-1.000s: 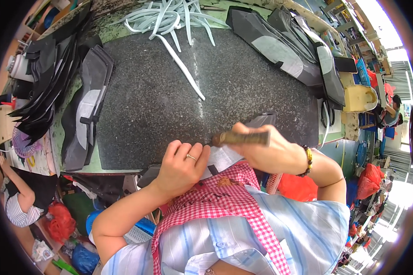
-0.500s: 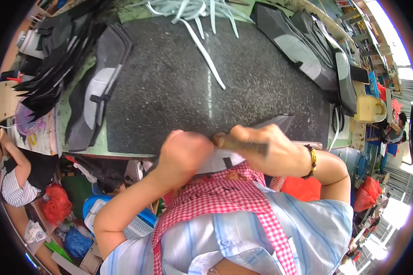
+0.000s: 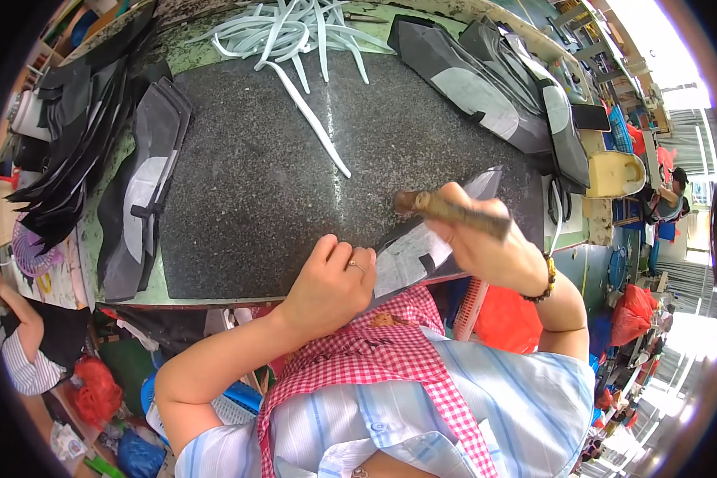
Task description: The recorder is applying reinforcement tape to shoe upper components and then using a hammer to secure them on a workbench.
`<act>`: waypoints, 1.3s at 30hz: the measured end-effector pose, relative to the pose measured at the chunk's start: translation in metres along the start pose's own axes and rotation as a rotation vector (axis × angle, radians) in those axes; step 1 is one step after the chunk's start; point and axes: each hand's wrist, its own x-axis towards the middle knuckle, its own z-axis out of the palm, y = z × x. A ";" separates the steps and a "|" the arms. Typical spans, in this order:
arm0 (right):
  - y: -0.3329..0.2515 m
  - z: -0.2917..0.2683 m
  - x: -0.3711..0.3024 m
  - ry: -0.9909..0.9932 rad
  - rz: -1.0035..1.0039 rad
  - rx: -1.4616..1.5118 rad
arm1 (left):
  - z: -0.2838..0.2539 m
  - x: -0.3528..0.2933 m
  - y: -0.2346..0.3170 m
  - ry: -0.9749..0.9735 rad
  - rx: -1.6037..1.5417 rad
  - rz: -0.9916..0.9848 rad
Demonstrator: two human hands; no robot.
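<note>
Hammer (image 3: 424, 204) and right hand (image 3: 479, 244) have moved away from the left hand (image 3: 332, 280), right fingers closed around the handle. At the speckled black slab's (image 3: 247, 175) near edge, the grey-white panel (image 3: 406, 259) lies just right of the left fingers; their grip I cannot tell.

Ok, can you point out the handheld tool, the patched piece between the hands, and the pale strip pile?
Handheld tool (image 3: 452, 213), head view: on its brown handle.
Patched piece (image 3: 405, 261), head view: on its whitish patch.
Pale strip pile (image 3: 275, 35), head view: on strips near its middle.
</note>
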 end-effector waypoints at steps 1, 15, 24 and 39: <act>-0.007 0.003 -0.001 -0.017 -0.015 0.051 | -0.001 -0.002 0.000 0.022 0.094 0.058; -0.030 0.024 0.012 -0.241 -0.094 -0.128 | -0.016 -0.043 -0.024 -0.044 -0.230 -0.071; -0.036 0.032 0.019 -0.304 -0.049 -0.054 | -0.012 -0.061 -0.019 0.054 -0.094 -0.106; -0.048 0.041 0.026 -0.165 -0.210 0.156 | -0.005 -0.073 -0.004 0.336 -0.300 -0.394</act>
